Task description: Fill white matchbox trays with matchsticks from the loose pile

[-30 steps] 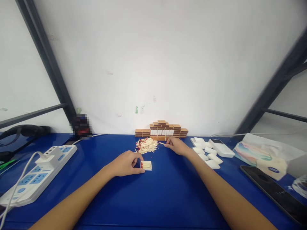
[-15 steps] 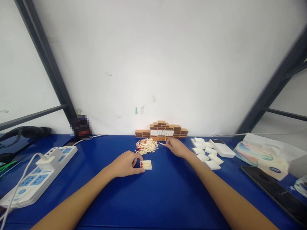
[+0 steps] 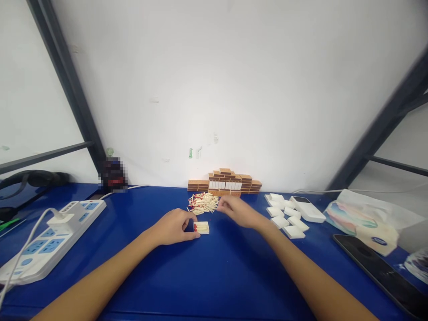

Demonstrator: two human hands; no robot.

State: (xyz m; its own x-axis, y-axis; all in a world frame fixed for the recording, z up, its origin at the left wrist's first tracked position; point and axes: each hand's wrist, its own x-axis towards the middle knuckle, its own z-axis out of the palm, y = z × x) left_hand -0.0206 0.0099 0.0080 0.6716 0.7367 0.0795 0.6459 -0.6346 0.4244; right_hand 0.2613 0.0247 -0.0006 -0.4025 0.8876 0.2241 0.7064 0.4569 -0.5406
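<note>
My left hand (image 3: 174,226) rests on the blue table, its fingers pinched on the left side of a small open matchbox tray (image 3: 202,228) with several red-tipped matches in it. A loose pile of matches (image 3: 202,203) lies just behind the tray. Beside that pile, at its right edge, my right hand (image 3: 236,211) has its fingers curled together as in a pinch; what they hold is too small to see. Against the wall stands a stack of brown matchboxes (image 3: 226,181).
Several white inner trays (image 3: 283,213) and a white device (image 3: 308,208) lie to the right. Further right are a tissue pack (image 3: 366,218) and a dark phone (image 3: 381,269). A white-and-blue power strip (image 3: 47,240) with a cable sits at the left.
My right hand has moved left from near the stacked matchboxes to the right edge of the match pile. My left hand still holds the tray in the same place.
</note>
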